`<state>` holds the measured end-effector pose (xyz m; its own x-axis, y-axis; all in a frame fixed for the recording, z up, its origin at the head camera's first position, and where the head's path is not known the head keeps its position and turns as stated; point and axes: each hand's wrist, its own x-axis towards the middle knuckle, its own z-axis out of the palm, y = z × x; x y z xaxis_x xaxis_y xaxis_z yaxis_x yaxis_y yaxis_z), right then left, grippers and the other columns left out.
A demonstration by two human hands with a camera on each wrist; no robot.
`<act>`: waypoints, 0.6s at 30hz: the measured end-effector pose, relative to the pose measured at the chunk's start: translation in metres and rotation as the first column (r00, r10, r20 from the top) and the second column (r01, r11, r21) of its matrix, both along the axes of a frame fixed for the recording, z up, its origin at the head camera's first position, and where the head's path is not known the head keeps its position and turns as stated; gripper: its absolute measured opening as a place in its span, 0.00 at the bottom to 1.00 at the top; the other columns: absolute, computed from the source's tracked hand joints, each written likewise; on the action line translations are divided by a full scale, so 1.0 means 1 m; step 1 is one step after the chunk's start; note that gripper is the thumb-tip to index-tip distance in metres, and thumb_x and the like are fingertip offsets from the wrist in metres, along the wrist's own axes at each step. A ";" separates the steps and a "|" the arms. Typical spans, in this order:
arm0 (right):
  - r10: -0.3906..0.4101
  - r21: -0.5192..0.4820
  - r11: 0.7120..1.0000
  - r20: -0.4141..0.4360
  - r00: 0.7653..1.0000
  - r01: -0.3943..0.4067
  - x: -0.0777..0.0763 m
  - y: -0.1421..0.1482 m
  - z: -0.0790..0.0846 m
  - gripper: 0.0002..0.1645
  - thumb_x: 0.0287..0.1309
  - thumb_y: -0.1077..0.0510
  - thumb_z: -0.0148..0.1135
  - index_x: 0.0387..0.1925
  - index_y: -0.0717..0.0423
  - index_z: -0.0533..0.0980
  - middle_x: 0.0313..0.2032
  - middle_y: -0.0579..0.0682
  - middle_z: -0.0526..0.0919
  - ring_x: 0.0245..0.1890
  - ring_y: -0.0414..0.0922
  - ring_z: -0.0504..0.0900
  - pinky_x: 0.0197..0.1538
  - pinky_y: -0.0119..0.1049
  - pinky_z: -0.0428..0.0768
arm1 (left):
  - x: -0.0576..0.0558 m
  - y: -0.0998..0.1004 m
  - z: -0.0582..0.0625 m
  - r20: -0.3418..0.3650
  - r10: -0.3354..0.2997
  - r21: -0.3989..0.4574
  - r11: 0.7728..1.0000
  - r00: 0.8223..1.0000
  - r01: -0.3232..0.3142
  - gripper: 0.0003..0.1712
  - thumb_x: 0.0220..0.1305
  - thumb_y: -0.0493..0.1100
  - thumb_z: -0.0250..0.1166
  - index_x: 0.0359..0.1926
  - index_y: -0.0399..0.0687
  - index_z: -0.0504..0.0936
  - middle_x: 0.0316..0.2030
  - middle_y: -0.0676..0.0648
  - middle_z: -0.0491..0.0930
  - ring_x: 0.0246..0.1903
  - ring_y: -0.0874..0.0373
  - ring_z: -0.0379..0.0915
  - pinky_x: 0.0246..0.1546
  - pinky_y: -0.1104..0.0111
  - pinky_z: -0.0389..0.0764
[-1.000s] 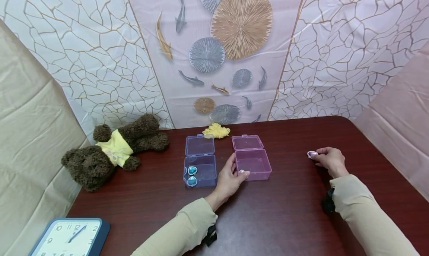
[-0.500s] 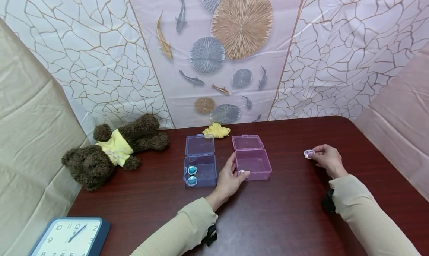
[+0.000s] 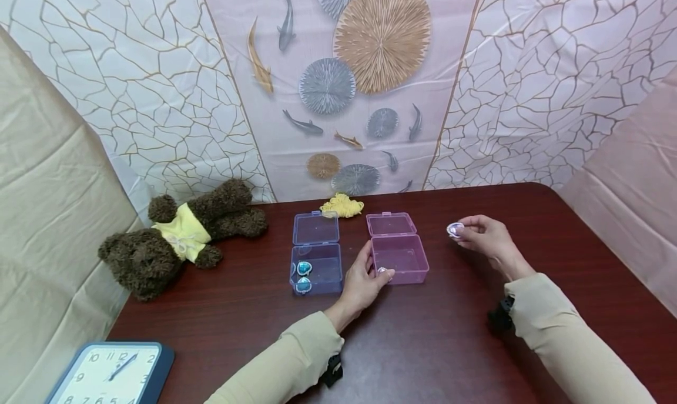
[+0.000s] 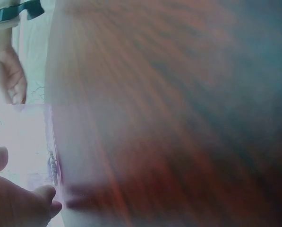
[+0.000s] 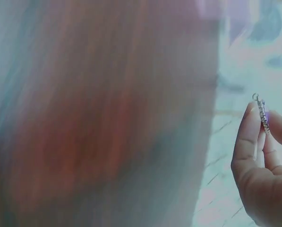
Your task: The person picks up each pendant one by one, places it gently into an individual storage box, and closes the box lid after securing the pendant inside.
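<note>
My left hand [image 3: 361, 286] grips the near left corner of a pink plastic box [image 3: 418, 277], thumb at the front and fingers along the side. The box's lid is hinged back. Inside that corner sits a small rhinestone-edged pendant [image 3: 382, 270], partly hidden by the thumb. To the right of the box, my right hand [image 3: 494, 242] pinches a pale purple pendant [image 3: 455, 230] between thumb and fingers, above the table. The right wrist view shows this pendant [image 5: 262, 115] edge-on, with its rhinestone rim and a small loop on top.
Left of the pink box stands an open blue plastic box [image 3: 330, 287] with blue gem pendants [image 3: 304, 269]. Yellow yarn [image 3: 342, 206] lies behind the boxes. A brown teddy bear [image 3: 140, 263] lies at the left, and a blue-framed clock [image 3: 111, 371] stands at front left.
My right hand has moved left toward the pink box, carrying the purple pendant. My left hand and both boxes have stayed in place.
</note>
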<state>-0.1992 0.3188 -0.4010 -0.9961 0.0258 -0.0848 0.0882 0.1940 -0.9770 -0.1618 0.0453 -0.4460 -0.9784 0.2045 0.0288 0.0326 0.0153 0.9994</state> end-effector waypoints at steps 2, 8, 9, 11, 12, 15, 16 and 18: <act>0.034 -0.036 0.999 -0.004 0.999 -0.034 -0.001 -0.011 0.006 0.17 0.64 0.68 0.58 0.50 0.75 0.67 0.27 0.34 0.82 0.29 0.30 0.83 0.36 0.25 0.86 | 0.000 0.000 0.000 -0.003 -0.002 0.003 1.000 1.000 0.002 0.46 0.58 0.29 0.66 0.74 0.34 0.53 0.72 0.34 0.60 0.70 0.39 0.60 0.71 0.50 0.64; 0.106 -0.051 0.993 0.000 0.994 -0.106 -0.001 -0.045 0.018 0.20 0.65 0.66 0.58 0.52 0.78 0.67 0.27 0.35 0.83 0.29 0.31 0.84 0.36 0.24 0.86 | 0.000 0.000 0.001 -0.010 -0.003 0.005 1.000 1.000 0.003 0.46 0.58 0.30 0.66 0.74 0.34 0.53 0.72 0.34 0.60 0.70 0.38 0.59 0.71 0.49 0.63; 0.115 -0.052 0.992 0.003 0.993 -0.115 -0.001 -0.050 0.019 0.22 0.65 0.65 0.59 0.53 0.79 0.67 0.27 0.36 0.83 0.29 0.31 0.84 0.36 0.25 0.86 | 0.000 0.000 0.001 -0.011 -0.001 0.003 1.000 1.000 0.001 0.46 0.58 0.30 0.66 0.74 0.33 0.53 0.72 0.34 0.60 0.70 0.38 0.59 0.71 0.49 0.63; 0.131 -0.049 0.990 0.011 0.991 -0.131 -0.001 -0.060 0.020 0.23 0.65 0.65 0.59 0.53 0.80 0.67 0.27 0.36 0.84 0.29 0.31 0.84 0.36 0.25 0.86 | 0.000 0.000 0.001 -0.013 0.000 0.001 1.000 1.000 0.000 0.46 0.58 0.30 0.66 0.74 0.34 0.54 0.72 0.34 0.60 0.70 0.39 0.60 0.70 0.49 0.64; 0.140 -0.048 0.989 0.017 0.990 -0.139 -0.001 -0.064 0.020 0.23 0.64 0.65 0.59 0.54 0.80 0.67 0.27 0.37 0.84 0.28 0.32 0.84 0.36 0.26 0.87 | 0.000 0.000 0.000 -0.014 -0.001 0.002 1.000 1.000 0.001 0.45 0.58 0.30 0.66 0.74 0.34 0.54 0.71 0.34 0.61 0.70 0.39 0.61 0.70 0.49 0.65; 0.164 -0.051 0.985 0.031 0.986 -0.163 -0.001 -0.076 0.019 0.24 0.64 0.67 0.58 0.55 0.82 0.66 0.26 0.38 0.83 0.28 0.32 0.84 0.37 0.28 0.87 | 0.000 0.000 0.000 -0.013 -0.005 0.012 1.000 1.000 0.005 0.45 0.59 0.30 0.66 0.74 0.34 0.54 0.71 0.34 0.62 0.69 0.40 0.63 0.70 0.50 0.66; 0.170 -0.047 0.985 0.035 0.985 -0.168 -0.001 -0.079 0.019 0.23 0.64 0.67 0.58 0.55 0.82 0.66 0.26 0.38 0.83 0.27 0.32 0.84 0.36 0.28 0.87 | 0.000 0.000 0.000 -0.013 -0.007 0.017 1.000 1.000 0.007 0.45 0.59 0.30 0.66 0.74 0.34 0.54 0.71 0.34 0.62 0.69 0.40 0.63 0.70 0.50 0.66; 0.185 -0.051 0.982 0.042 0.982 -0.183 -0.001 -0.085 0.018 0.23 0.64 0.68 0.57 0.55 0.83 0.66 0.26 0.39 0.83 0.27 0.32 0.84 0.36 0.28 0.87 | 0.000 0.001 -0.001 -0.011 -0.012 0.029 1.000 1.000 0.012 0.45 0.59 0.29 0.65 0.74 0.33 0.53 0.71 0.33 0.62 0.68 0.40 0.64 0.70 0.50 0.66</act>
